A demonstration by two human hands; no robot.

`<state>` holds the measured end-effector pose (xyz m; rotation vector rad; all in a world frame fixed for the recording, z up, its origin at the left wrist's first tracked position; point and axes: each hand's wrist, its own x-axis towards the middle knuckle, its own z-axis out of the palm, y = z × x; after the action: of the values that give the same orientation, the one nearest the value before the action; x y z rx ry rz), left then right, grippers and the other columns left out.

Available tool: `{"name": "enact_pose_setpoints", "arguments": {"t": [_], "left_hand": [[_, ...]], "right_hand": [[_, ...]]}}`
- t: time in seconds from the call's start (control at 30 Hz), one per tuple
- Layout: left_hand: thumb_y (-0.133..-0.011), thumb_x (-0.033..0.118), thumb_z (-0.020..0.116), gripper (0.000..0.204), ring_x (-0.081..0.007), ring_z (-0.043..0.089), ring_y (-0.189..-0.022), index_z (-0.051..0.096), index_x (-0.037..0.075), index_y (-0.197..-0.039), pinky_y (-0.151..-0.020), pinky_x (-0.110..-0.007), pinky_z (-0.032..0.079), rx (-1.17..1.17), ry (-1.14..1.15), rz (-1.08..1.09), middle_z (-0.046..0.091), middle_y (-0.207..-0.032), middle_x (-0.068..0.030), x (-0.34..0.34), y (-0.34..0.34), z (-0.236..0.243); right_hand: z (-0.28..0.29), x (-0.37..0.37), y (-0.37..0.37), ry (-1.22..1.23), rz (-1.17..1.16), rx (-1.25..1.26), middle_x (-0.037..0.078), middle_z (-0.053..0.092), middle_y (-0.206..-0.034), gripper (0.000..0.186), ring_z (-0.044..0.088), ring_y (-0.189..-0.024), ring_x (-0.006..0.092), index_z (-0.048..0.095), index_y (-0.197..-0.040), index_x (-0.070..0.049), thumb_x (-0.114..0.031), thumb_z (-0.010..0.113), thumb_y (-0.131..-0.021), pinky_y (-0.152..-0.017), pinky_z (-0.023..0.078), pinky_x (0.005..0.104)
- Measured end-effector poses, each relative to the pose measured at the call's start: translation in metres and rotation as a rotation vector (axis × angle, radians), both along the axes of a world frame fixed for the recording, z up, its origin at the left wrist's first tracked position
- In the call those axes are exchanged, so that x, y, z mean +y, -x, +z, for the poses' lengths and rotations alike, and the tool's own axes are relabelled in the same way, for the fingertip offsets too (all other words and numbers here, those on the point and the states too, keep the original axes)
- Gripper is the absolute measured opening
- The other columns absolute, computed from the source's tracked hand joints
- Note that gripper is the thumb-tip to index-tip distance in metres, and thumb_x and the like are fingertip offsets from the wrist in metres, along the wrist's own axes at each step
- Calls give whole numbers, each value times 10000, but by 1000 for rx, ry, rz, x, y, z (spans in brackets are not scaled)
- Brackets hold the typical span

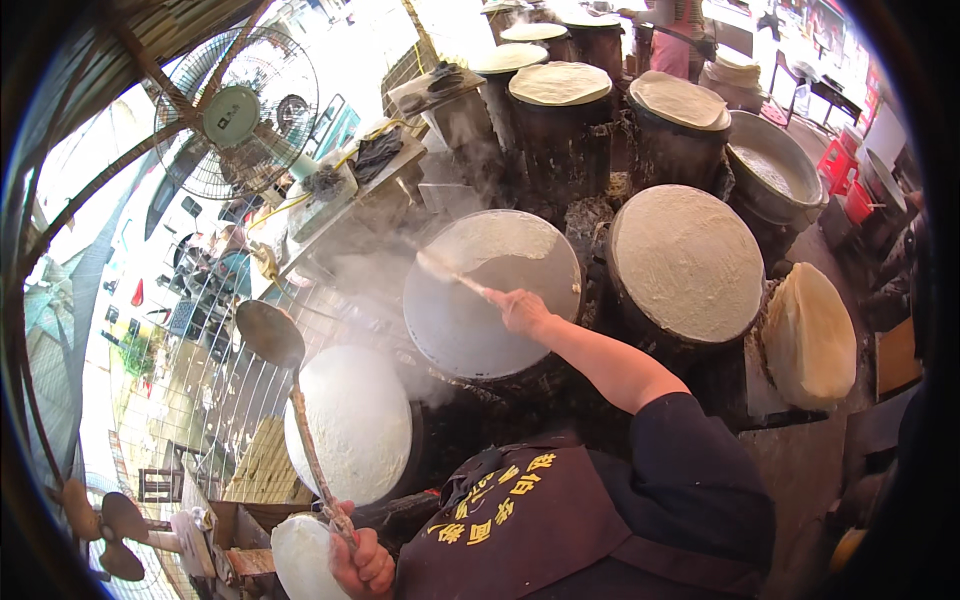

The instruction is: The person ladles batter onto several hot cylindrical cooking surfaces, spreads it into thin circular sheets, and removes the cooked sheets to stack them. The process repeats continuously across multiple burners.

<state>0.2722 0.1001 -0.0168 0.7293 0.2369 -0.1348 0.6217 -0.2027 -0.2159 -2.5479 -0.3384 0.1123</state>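
Observation:
My left hand (362,562) is closed round the long handle of a ladle (270,334), whose round bowl is raised above a griddle (352,425) coated with white batter. My right hand (522,312) grips a wooden-handled spreader (452,274); its far end is blurred by motion. That spreader is over the middle round griddle (470,335), close to its left side. Pale batter (505,236) covers the upper part of this griddle, while the lower part is bare grey metal. Steam drifts off its left side.
Right of the middle griddle, another carries a full pale round pancake (687,262). Behind stand several drum stoves topped with pancakes (560,84) and a metal pot (775,165). Folded pancakes (810,335) hang at right. A fan (232,115) stands upper left; a person (678,35) is far back.

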Motion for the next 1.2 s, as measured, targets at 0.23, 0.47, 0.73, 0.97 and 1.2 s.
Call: {"name": "enact_pose_setpoints", "arguments": {"t": [0.23, 0.47, 0.73, 0.97, 1.2], "left_hand": [[-975, 378, 490, 311, -69, 259, -332, 478, 69, -935, -256, -198, 256, 142, -61, 164, 282, -509, 46, -47, 1, 9], [-983, 394, 467, 441, -72, 255, -297, 330, 123, -664, -254, -201, 262, 225, -30, 233, 269, -411, 44, -66, 11, -4], [-990, 269, 479, 463, -40, 267, -369, 291, 113, -1384, -263, -184, 294, -23, 62, 167, 354, -646, -1, -87, 16, 0], [-987, 253, 489, 565, -38, 265, -379, 211, 140, -1466, -275, -178, 300, -69, 46, 170, 350, -650, -4, -95, 15, 4], [-1004, 305, 436, 514, -44, 264, -377, 236, 138, -1447, -273, -188, 287, -63, 57, 180, 347, -632, 1, -97, 21, -2]], "right_hand": [[-2, -56, -49, -165, -97, -268, 223, 654, -950, 538, 651, -867, 355, 518, -1298, -259, -63, 515, -797, -761, 513, 449], [-12, -37, -32, -166, 319, -13, 194, 663, -967, 537, 652, -871, 347, 525, -1294, -241, -55, 519, -790, -754, 513, 427], [4, -54, -52, -134, 320, 22, 188, 665, -952, 541, 649, -889, 345, 546, -1288, -247, -59, 573, -782, -777, 515, 413], [22, -84, -68, -132, 330, 112, 161, 656, -1039, 576, 627, -950, 337, 532, -1305, -268, -36, 529, -778, -829, 501, 397], [5, -90, -55, -53, 634, 39, 164, 642, -982, 513, 610, -945, 347, 606, -1206, -202, -9, 554, -733, -856, 486, 393]]}}
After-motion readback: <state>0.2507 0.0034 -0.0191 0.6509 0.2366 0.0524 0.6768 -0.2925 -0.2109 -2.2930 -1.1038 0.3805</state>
